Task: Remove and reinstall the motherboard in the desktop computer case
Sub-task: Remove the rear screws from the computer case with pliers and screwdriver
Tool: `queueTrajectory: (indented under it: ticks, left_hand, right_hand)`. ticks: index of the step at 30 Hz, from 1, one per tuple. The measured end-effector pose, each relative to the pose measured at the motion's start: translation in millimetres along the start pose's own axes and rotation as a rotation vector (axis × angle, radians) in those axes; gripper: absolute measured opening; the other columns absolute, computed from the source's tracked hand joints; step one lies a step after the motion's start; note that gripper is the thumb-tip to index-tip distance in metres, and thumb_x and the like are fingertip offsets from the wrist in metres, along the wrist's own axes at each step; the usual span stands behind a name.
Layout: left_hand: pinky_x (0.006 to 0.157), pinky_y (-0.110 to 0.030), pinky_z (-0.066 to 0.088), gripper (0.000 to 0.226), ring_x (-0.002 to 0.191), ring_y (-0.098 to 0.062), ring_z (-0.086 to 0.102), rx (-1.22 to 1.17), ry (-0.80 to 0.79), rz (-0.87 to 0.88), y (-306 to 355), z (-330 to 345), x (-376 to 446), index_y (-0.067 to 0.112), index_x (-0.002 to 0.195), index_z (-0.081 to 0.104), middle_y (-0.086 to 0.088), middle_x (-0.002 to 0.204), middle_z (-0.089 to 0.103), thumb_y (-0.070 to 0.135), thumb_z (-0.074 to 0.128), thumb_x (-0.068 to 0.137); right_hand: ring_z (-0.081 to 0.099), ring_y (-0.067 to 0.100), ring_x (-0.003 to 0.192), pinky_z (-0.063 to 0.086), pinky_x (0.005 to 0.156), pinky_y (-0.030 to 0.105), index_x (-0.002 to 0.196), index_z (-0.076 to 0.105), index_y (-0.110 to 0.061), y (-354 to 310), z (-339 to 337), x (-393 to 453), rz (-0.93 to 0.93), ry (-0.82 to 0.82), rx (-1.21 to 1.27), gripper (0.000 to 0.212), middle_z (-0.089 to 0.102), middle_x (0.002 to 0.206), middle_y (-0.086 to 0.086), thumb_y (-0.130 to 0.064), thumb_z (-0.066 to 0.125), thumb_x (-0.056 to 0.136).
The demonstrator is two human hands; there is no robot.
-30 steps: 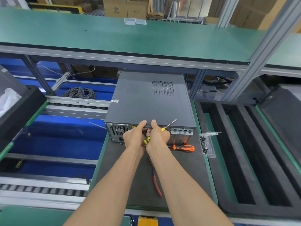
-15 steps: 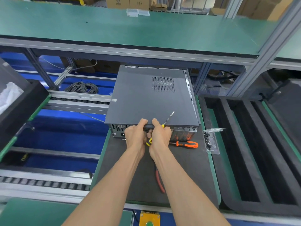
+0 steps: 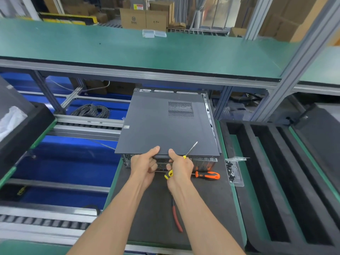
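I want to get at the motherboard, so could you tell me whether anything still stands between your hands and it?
Yes: the grey side panel covers the case, hiding the motherboard. The left hand and right hand grip its near edge; the right also holds a yellow-handled screwdriver.

- orange-handled screwdriver (image 3: 207, 175) on the dark mat (image 3: 152, 218), lower centre;
- clear box of screws (image 3: 233, 171) right of it;
- cable coil (image 3: 92, 111), left;
- 2 cardboard boxes (image 3: 145, 18), top centre

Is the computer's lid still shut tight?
No. The lid is slid toward the person, overhanging the case's back and baring its far edge.
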State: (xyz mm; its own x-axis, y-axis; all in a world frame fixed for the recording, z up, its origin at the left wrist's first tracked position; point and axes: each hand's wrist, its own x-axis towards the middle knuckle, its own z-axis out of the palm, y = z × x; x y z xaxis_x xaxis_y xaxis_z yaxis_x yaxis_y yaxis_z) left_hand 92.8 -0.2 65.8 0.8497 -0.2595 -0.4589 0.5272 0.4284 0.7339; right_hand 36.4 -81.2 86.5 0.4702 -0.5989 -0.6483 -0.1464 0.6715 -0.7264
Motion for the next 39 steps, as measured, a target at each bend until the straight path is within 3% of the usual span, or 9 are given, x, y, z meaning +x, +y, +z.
queueTrajectory:
  ticks: [9,15,17,19,22,24,26,31,39]
  left_hand:
    - [0.031,-0.020,0.016,0.039,0.032,-0.006,0.016,0.017,-0.030,-0.036,20.7,15.3,-10.2,0.020,0.061,0.045,0.008,0.041,0.021,0.010,0.069,0.089]
    - [0.032,-0.019,0.015,0.041,0.033,-0.006,0.015,-0.048,-0.058,-0.017,32.0,33.4,-21.8,0.020,0.059,0.043,0.008,0.041,0.018,0.004,0.065,0.090]
    - [0.032,-0.019,0.016,0.040,0.033,-0.006,0.015,-0.048,-0.061,-0.013,34.7,40.5,-26.3,0.019,0.061,0.044,0.008,0.042,0.018,0.004,0.065,0.090]
    - [0.032,-0.019,0.015,0.040,0.033,-0.006,0.015,-0.056,-0.068,-0.009,38.9,48.1,-30.3,0.020,0.060,0.044,0.008,0.042,0.019,0.003,0.065,0.090]
    - [0.031,-0.019,0.014,0.041,0.032,-0.005,0.016,-0.060,-0.075,0.017,49.1,61.0,-35.5,0.019,0.060,0.043,0.009,0.040,0.021,0.002,0.064,0.090]
    - [0.031,-0.019,0.014,0.039,0.032,-0.005,0.016,-0.055,-0.076,0.031,55.8,68.8,-39.0,0.018,0.061,0.043,0.009,0.040,0.022,0.000,0.063,0.090]
    - [0.031,-0.019,0.015,0.038,0.032,-0.005,0.016,-0.035,-0.088,0.047,61.4,76.1,-42.7,0.018,0.063,0.043,0.009,0.040,0.023,0.000,0.063,0.090]
    - [0.032,-0.020,0.016,0.040,0.033,-0.006,0.017,0.004,-0.107,0.084,75.7,89.5,-47.1,0.018,0.060,0.042,0.008,0.041,0.025,0.000,0.063,0.090]
    - [0.032,-0.020,0.016,0.039,0.033,-0.006,0.017,0.075,-0.233,0.092,86.5,96.7,-50.6,0.019,0.062,0.042,0.009,0.041,0.024,0.001,0.064,0.088]
  right_hand:
    - [0.039,0.013,0.041,0.027,0.043,0.022,0.085,0.055,-0.012,-17.3,-4.0,-16.6,-0.032,-0.035,0.032,0.023,0.051,0.059,0.001,-0.014,0.077,0.085]
    - [0.054,0.014,0.043,0.042,0.044,0.024,0.078,0.062,-0.006,-36.4,-15.3,-36.8,-0.201,-0.060,-0.251,0.039,0.069,0.058,-0.002,-0.042,0.073,0.087]
    - [0.064,0.021,0.061,0.051,0.060,0.032,0.069,0.063,-0.007,-43.5,-21.8,-42.6,-0.345,-0.029,-0.446,0.047,0.069,0.055,0.002,-0.049,0.067,0.089]
    - [0.062,0.028,0.076,0.044,0.067,0.035,0.064,0.057,-0.012,-51.2,-30.7,-46.8,-0.644,0.089,-0.666,0.045,0.063,0.052,-0.003,-0.049,0.064,0.090]
    - [0.053,0.019,0.071,0.033,0.058,0.030,0.084,0.056,-0.023,-72.3,-42.4,-55.3,-1.211,0.210,-0.883,0.017,0.055,0.077,-0.010,-0.029,0.072,0.082]
    - [0.051,0.017,0.088,0.034,0.053,0.027,0.106,0.058,-0.028,-90.8,-46.2,-55.7,-1.426,0.244,-1.130,0.036,0.053,0.100,-0.011,-0.022,0.071,0.073]
    - [0.044,0.018,0.100,0.031,0.050,0.025,0.114,0.061,-0.028,-111.2,-48.1,-54.0,-1.480,0.242,-1.339,0.048,0.056,0.109,-0.011,-0.019,0.071,0.069]
    - [0.048,0.019,0.086,0.008,0.048,0.025,0.097,0.067,-0.023,-133.5,-49.1,-52.0,-1.531,0.233,-1.661,0.032,0.066,0.085,-0.011,-0.015,0.073,0.066]
    - [0.053,0.020,0.066,0.024,0.050,0.026,0.073,0.062,-0.014,-152.8,-45.7,-53.5,-1.806,0.237,-1.794,0.025,0.058,0.066,0.000,-0.007,0.079,0.055]
